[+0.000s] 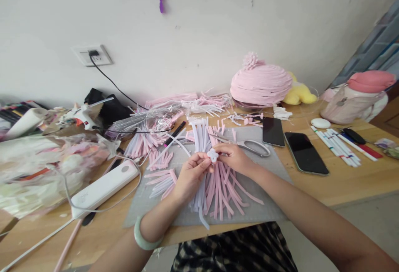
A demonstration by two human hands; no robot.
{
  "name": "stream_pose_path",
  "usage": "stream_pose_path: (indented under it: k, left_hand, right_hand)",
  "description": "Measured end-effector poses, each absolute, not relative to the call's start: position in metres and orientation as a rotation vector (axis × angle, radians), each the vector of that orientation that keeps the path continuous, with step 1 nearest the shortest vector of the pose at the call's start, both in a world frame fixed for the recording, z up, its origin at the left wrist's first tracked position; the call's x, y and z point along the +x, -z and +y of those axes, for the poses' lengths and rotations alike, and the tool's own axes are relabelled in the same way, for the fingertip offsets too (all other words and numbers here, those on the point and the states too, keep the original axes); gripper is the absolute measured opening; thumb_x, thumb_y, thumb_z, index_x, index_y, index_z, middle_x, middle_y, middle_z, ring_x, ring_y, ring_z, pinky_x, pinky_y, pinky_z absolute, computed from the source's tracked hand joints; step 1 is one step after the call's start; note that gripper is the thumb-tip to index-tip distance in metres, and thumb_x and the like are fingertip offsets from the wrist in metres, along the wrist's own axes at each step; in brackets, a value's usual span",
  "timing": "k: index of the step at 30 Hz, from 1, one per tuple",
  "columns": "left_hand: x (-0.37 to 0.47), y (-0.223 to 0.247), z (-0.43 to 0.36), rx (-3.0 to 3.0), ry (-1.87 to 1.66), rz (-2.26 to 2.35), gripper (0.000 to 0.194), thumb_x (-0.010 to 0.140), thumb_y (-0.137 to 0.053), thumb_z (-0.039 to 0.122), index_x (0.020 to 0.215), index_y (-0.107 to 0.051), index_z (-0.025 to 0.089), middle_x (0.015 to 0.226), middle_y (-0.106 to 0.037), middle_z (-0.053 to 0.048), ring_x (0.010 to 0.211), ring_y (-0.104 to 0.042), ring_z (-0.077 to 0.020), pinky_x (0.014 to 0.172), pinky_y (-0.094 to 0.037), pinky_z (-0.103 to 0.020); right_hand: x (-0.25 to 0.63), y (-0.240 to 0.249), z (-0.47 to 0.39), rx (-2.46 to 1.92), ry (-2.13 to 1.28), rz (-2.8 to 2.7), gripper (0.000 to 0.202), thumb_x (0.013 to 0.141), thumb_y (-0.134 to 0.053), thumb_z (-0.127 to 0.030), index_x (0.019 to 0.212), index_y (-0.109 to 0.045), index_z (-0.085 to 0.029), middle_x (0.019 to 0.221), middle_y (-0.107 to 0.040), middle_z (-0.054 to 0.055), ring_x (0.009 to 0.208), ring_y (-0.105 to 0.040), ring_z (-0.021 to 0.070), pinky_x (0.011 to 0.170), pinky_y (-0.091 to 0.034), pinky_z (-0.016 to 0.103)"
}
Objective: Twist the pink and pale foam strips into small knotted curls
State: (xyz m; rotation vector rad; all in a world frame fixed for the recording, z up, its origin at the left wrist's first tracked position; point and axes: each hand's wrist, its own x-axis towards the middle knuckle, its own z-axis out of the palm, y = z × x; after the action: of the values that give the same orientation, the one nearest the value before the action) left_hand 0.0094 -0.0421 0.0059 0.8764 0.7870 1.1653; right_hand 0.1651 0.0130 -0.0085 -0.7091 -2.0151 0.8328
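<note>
Left hand [199, 169]: thumb and fingers pinched on a small pale flower-shaped piece [213, 155]. Right hand [231, 155]: fingertips on the other side of the same piece, so both grips close on it. Flower piece is held up over the gray mat [277, 205], between the hands, above the strips.

Under and around the hands: pale lilac strips [199, 139] and pink strips [222, 191] fanned across the mat, a few tips past its near edge. Scissors [254, 146] lie beyond the right hand, handles pointing right (blades partly under pink strips, can't tell how far they're open). Smaller pink and lilac bunches sit left of the left hand, near a black pen [175, 134].

Right of the mat: two dark phones [307, 153], then a row of white markers [338, 147]. Big pink bundle [261, 83] at the wall, yellow plush thing [299, 91] just beside it. Left side: white power strip [104, 189], glue gun [85, 117] farther back. Pale green bangle [144, 234] on the left wrist.
</note>
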Motion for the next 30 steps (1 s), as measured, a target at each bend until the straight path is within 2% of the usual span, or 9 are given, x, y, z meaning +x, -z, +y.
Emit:
stream_pose_path:
  k: [6, 12, 22, 26, 30]
  left_hand:
    - [0.0086, -0.0012, -0.0409, 0.904, -1.134, 0.759, 0.023, 0.066, -0.067, 0.023, 0.085, -0.054, 0.017, 0.071, -0.060, 0.002, 0.058, -0.053, -0.0070, 0.062, -0.040, -0.021]
    - [0.0088, 0.0031, -0.0376, 0.951, -1.121, 0.823, 0.027, 0.064, -0.069, 0.021, 0.085, -0.053, 0.016, 0.068, -0.057, 0.003, 0.057, -0.051, -0.0059, 0.056, -0.040, -0.019]
    - [0.0114, -0.0050, -0.0449, 1.059, -1.239, 0.955, 0.024, 0.061, -0.069, 0.019, 0.075, -0.050, 0.015, 0.058, -0.054, 0.006, 0.052, -0.053, -0.0064, 0.057, -0.043, -0.020]
    - [0.0099, -0.0027, -0.0430, 1.020, -1.233, 0.852, 0.021, 0.065, -0.067, 0.017, 0.080, -0.052, 0.015, 0.067, -0.062, 0.003, 0.059, -0.058, -0.0078, 0.065, -0.044, -0.021]
    - [0.0083, -0.0022, -0.0410, 0.889, -1.175, 0.714, 0.027, 0.065, -0.066, 0.012, 0.088, -0.052, 0.016, 0.080, -0.067, -0.001, 0.075, -0.063, -0.0116, 0.077, -0.044, -0.023]
  right_hand:
    - [0.1671, 0.0097, 0.0119, -0.605, -0.522, -2.198, 0.020, 0.085, -0.044, -0.016, 0.086, -0.063, -0.015, 0.081, -0.065, 0.007, 0.079, -0.058, 0.0167, 0.073, -0.046, 0.030]
    - [0.1660, 0.0125, 0.0095, -0.543, -0.361, -2.280, 0.023, 0.084, -0.039, -0.008, 0.088, -0.061, -0.013, 0.083, -0.064, 0.009, 0.080, -0.056, 0.0176, 0.074, -0.046, 0.031]
    - [0.1629, 0.0126, 0.0135, -0.578, -0.506, -2.258, 0.025, 0.081, -0.038, -0.006, 0.087, -0.061, -0.014, 0.079, -0.063, 0.007, 0.077, -0.056, 0.0163, 0.072, -0.045, 0.030]
    - [0.1608, 0.0114, 0.0101, -0.751, -0.673, -2.147, 0.023, 0.080, -0.040, -0.007, 0.087, -0.060, -0.015, 0.082, -0.064, 0.005, 0.075, -0.057, 0.0142, 0.069, -0.044, 0.026]
    - [0.1610, 0.0143, 0.0107, -0.866, -0.846, -2.038, 0.022, 0.081, -0.040, -0.010, 0.089, -0.060, -0.017, 0.076, -0.063, 0.002, 0.067, -0.057, 0.0122, 0.063, -0.044, 0.023]
